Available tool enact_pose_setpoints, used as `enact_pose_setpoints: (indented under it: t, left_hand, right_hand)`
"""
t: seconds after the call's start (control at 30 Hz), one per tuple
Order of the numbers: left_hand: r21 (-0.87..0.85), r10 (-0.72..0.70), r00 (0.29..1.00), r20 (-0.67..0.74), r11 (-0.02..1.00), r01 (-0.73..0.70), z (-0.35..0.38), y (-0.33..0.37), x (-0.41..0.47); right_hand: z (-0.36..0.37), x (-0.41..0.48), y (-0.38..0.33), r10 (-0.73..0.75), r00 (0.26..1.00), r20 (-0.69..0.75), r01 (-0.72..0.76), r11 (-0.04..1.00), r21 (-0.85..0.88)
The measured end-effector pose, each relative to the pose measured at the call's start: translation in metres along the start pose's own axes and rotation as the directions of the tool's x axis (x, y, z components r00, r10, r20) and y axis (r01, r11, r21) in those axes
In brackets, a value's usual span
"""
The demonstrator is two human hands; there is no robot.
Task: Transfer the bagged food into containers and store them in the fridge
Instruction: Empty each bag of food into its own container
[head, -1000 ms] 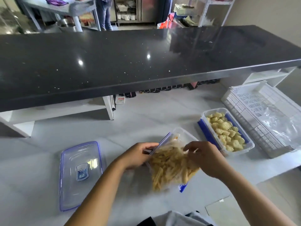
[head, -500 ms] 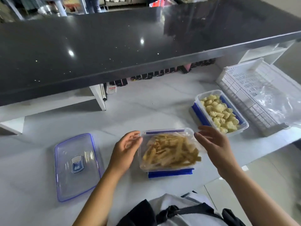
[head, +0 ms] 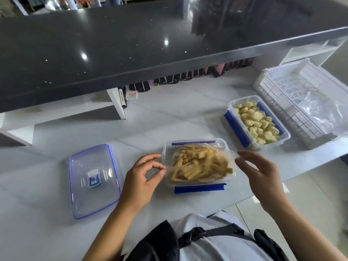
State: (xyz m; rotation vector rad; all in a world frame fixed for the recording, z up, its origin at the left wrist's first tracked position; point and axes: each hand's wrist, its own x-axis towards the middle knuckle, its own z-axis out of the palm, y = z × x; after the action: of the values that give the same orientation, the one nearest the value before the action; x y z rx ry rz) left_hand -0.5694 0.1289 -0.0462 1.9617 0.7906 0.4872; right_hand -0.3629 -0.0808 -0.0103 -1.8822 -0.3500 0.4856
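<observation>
A clear bag of yellow food sticks (head: 199,164) lies inside a clear container with blue clips (head: 197,188) on the pale worktop in front of me. My left hand (head: 141,179) is at the container's left side, and its thumb and fingertips pinch the bag's left edge. My right hand (head: 261,178) hovers at the right side with fingers straight, the tips close to the bag's right corner. The container's clear, blue-rimmed lid (head: 94,179) lies flat to the left. A second open container (head: 233,106) holds pale yellow lumps at the right.
A white slotted basket (head: 282,85) with an empty plastic bag (head: 320,112) stands at the far right. A black counter (head: 131,44) overhangs the back of the worktop on white supports (head: 116,98). The worktop's front edge runs just right of my right hand.
The bag, held up over the container a second ago, now lies flat inside it. Both hands have let it down and moved to its left and right edges.
</observation>
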Motion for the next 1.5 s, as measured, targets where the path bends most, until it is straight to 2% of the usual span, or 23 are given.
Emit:
enact_pose_setpoints:
  t: [0.1, 0.2, 0.27, 0.37, 0.47, 0.53, 0.63, 0.73, 0.83, 0.9, 1.0, 1.07, 1.13, 1.2, 1.23, 1.33, 1.43, 1.5]
  left_hand:
    - [-0.214, -0.026, 1.0, -0.006, 0.977, 0.025, -0.006, 0.019, 0.021]
    - [-0.48, -0.046, 0.999, 0.009, 0.876, 0.044, -0.009, 0.038, 0.034]
    - [-0.564, -0.046, 0.999, 0.01, 0.825, 0.044, -0.006, 0.044, 0.037]
    - [-0.551, -0.102, 0.994, 0.048, 0.827, 0.112, 0.004, 0.037, 0.037]
    - [-0.476, -0.077, 0.963, 0.257, 0.857, 0.196, 0.004, 0.019, 0.029]
    - [-0.366, -0.042, 0.933, 0.358, 0.913, 0.181, 0.005, 0.005, 0.016]
    - [-0.245, -0.069, 0.941, 0.331, 0.957, 0.156, 0.012, -0.011, 0.004]
    - [-0.21, -0.043, 0.959, 0.279, 0.972, 0.105, 0.015, -0.019, 0.006]
    - [-0.311, -0.081, 0.975, 0.205, 0.939, 0.144, 0.013, -0.01, 0.016]
    - [-0.351, -0.106, 0.976, 0.192, 0.921, 0.169, 0.01, -0.001, 0.027]
    - [-0.36, -0.053, 0.978, 0.2, 0.925, 0.124, 0.005, 0.012, 0.039]
    - [-0.43, -0.017, 0.984, 0.18, 0.898, 0.094, 0.001, 0.019, 0.044]
    - [-0.561, -0.031, 0.989, 0.147, 0.821, 0.109, -0.003, 0.021, 0.047]
    - [-0.674, -0.109, 0.986, 0.127, 0.72, 0.166, -0.003, 0.02, 0.049]
    - [-0.686, -0.137, 0.983, 0.12, 0.705, 0.182, -0.001, 0.018, 0.049]
    - [-0.608, -0.14, 0.978, 0.155, 0.767, 0.206, 0.007, 0.018, 0.042]
    - [-0.543, -0.098, 0.951, 0.293, 0.802, 0.25, 0.005, 0.007, 0.032]
    - [-0.451, -0.089, 0.941, 0.327, 0.86, 0.238, -0.001, -0.007, 0.025]
  right_hand:
    - [-0.006, 0.016, -0.018, -0.092, 0.989, 0.118, 0.091, 0.996, 0.016]
    - [-0.012, 0.027, -0.036, -0.178, 0.968, 0.178, 0.117, 0.944, 0.307]
    - [-0.011, 0.03, -0.037, -0.158, 0.972, 0.174, 0.067, 0.895, 0.44]
    - [-0.01, 0.029, -0.018, -0.108, 0.973, 0.204, 0.033, 0.94, 0.341]
    - [-0.017, 0.017, 0.001, -0.037, 0.909, 0.415, -0.047, 0.981, 0.19]
    - [-0.02, 0.006, 0.011, -0.011, 0.87, 0.493, -0.024, 0.998, 0.065]
    - [-0.02, -0.001, 0.02, 0.001, 0.9, 0.436, 0.03, 0.997, -0.065]
    - [-0.014, 0.001, 0.014, -0.089, 0.908, 0.408, 0.166, 0.973, -0.158]
    - [-0.003, 0.014, 0.002, -0.171, 0.886, 0.43, 0.266, 0.949, -0.171]
    - [0.006, 0.025, -0.002, -0.184, 0.88, 0.439, 0.275, 0.949, -0.155]
    - [0.017, 0.032, -0.008, -0.213, 0.894, 0.395, 0.204, 0.977, 0.063]
    - [0.014, 0.032, -0.014, -0.212, 0.909, 0.359, 0.139, 0.966, 0.218]
    - [0.006, 0.033, -0.014, -0.194, 0.919, 0.344, 0.065, 0.933, 0.354]
    - [0.002, 0.035, -0.007, -0.118, 0.941, 0.318, -0.026, 0.909, 0.416]
    - [0.001, 0.034, -0.003, -0.068, 0.952, 0.298, -0.067, 0.906, 0.419]
    - [0.001, 0.027, 0.01, 0.009, 0.97, 0.241, -0.091, 0.939, 0.332]
    - [-0.005, 0.019, 0.013, -0.03, 0.931, 0.364, -0.085, 0.952, 0.296]
    - [-0.006, 0.016, 0.015, -0.031, 0.91, 0.413, -0.048, 0.983, 0.179]
